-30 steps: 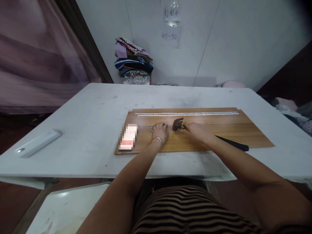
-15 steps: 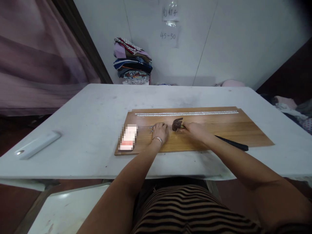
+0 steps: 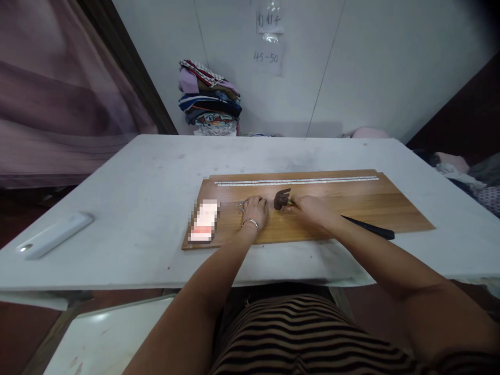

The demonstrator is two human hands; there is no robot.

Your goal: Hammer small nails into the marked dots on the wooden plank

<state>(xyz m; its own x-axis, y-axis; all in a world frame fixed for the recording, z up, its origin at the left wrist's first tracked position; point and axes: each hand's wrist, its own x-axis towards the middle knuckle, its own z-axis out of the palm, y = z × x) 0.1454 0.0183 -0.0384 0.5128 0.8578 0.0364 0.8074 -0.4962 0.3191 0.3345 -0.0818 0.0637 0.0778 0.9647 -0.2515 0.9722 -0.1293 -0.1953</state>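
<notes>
My right hand (image 3: 308,208) is wrapped round a claw hammer (image 3: 281,199) close to its head. The hammer's black handle (image 3: 369,227) comes out behind my wrist, toward the right. The hammer head is low over a wooden board (image 3: 367,200), and I cannot tell whether it touches the wood. My left hand (image 3: 255,209), with a bracelet at the wrist, lies palm down on the board, fingers forward, left of the hammer head. Several nails (image 3: 241,207) lie at its left side; whatever is under the palm is hidden.
Two thin white marked strips (image 3: 297,182) run along the board's far edge. A blurred-out phone-like object (image 3: 203,221) lies at its left end. On the white table (image 3: 128,208) a white oblong object (image 3: 57,234) sits far left. Folded clothes (image 3: 211,99) are stacked behind the table.
The whole view has shifted slightly. Both hands and the hammer keep nearly the same places on the board.
</notes>
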